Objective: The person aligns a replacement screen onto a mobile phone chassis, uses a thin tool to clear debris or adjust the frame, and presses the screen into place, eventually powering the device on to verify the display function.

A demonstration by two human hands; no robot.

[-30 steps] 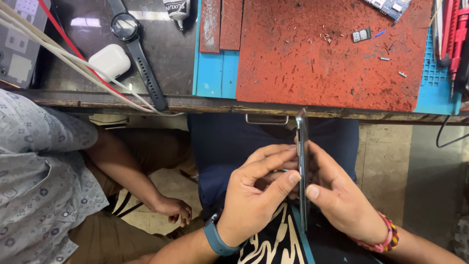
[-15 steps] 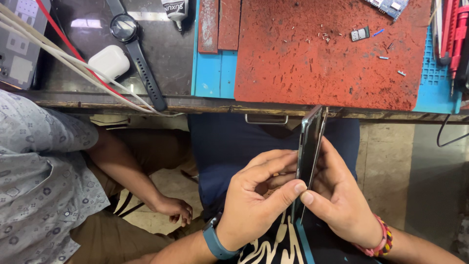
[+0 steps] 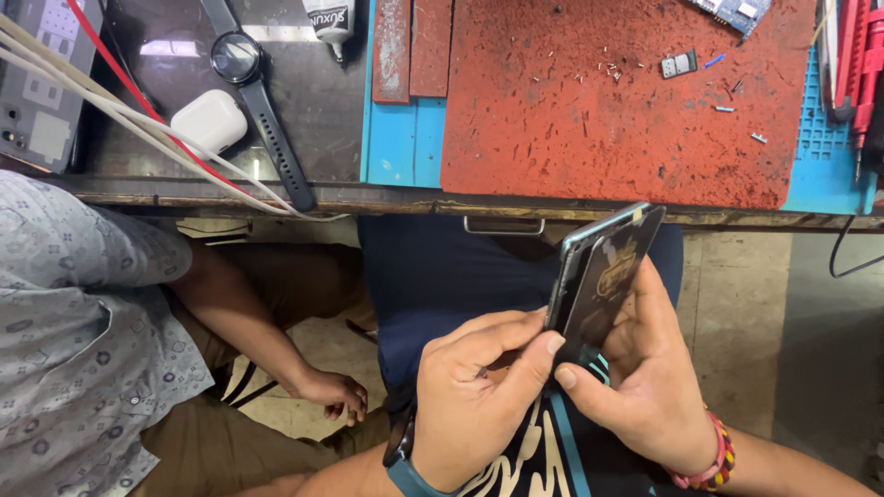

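1. While both hands hold it, the black phone (image 3: 608, 281) stands tilted in the air, above the person's lap and just in front of the counter (image 3: 276, 193) edge. Its dark shiny side faces up and to the right.
2. The left hand (image 3: 479, 396) has its grip closed on the phone's lower left edge. The thumb tip presses the edge and the fingers curl in beside it.
3. The right hand (image 3: 645, 377) has its grip closed on the phone too. Its thumb meets the bottom corner and its fingers wrap behind the right side.
4. A blue watch band (image 3: 405, 469) sits on the left wrist. A bead bracelet (image 3: 714, 460) in red, yellow and pink sits on the right wrist.
5. A metal drawer handle (image 3: 504, 225) hangs under the counter, just behind the phone.
6. On the counter, a worn red mat (image 3: 589, 110) lies on a blue mat (image 3: 405, 138). Tiny screws and a small grey part (image 3: 679, 63) lie on the red mat.
7. Red tools (image 3: 856, 64) lie at the far right.
8. To the left lie a black wristwatch (image 3: 241, 64), a white earbud case (image 3: 210, 120) and the tip of a glue tube (image 3: 330, 18).
9. White and red cables (image 3: 120, 115) cross the counter's left part.
10. Another person in a patterned grey shirt (image 3: 74, 340) sits at the left. That person's hand (image 3: 333, 394) rests low, near their knee, well apart from the phone.
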